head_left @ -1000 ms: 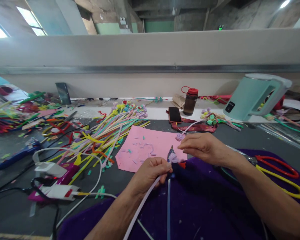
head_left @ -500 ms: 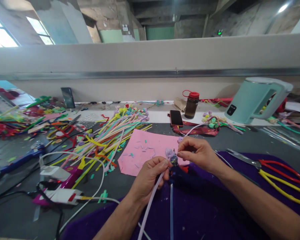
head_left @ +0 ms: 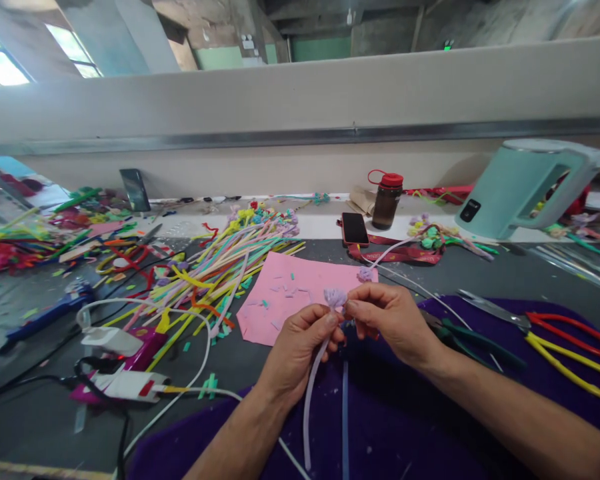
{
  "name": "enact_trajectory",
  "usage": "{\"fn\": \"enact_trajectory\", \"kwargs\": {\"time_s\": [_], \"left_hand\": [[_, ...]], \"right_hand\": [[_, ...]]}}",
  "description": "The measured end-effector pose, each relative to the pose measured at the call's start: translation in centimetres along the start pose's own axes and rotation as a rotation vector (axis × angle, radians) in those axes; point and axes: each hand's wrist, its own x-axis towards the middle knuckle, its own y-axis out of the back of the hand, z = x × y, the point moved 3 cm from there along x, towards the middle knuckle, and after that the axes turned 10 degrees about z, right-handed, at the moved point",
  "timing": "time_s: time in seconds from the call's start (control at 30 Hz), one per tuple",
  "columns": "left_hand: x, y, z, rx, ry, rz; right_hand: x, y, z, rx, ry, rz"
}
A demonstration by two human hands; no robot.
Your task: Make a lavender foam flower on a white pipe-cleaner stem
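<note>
My left hand (head_left: 300,343) is closed in a pinch around the neck of a lilac pipe-cleaner flower (head_left: 335,297). The flower's head points up, and its pale lilac stem (head_left: 308,407) curves down below my fingers. My right hand (head_left: 393,317) has its thumb and fingertips pressed together against the right side of the flower's base; what lies between them is hidden. Behind my hands lies a pink sheet (head_left: 257,300) strewn with small lilac and green snippets. Another lilac flower (head_left: 365,274) rests at the sheet's right corner. A pale thin stick (head_left: 345,420) lies below on the purple cloth (head_left: 395,433).
Dark-green-handled pliers (head_left: 475,341) and red-and-yellow-handled scissors (head_left: 523,322) lie right. Left are a pipe-cleaner pile (head_left: 230,267), a blue glue gun (head_left: 50,313) and a power strip (head_left: 143,353) with trailing cables. A phone (head_left: 355,230), bottle (head_left: 387,200) and mint kettle (head_left: 523,190) stand behind.
The flower's head now stands more upright above my left hand. My right hand has moved in against its base, uncovering the pliers. The view has tilted down slightly.
</note>
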Motion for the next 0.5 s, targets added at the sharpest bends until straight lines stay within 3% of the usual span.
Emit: {"fn": "enact_trajectory", "kwargs": {"time_s": [0.5], "left_hand": [[0.13,0.06,0.25,0.172,-0.046,0.059]], "right_hand": [[0.34,0.43,-0.17,-0.085,0.012,0.030]]}}
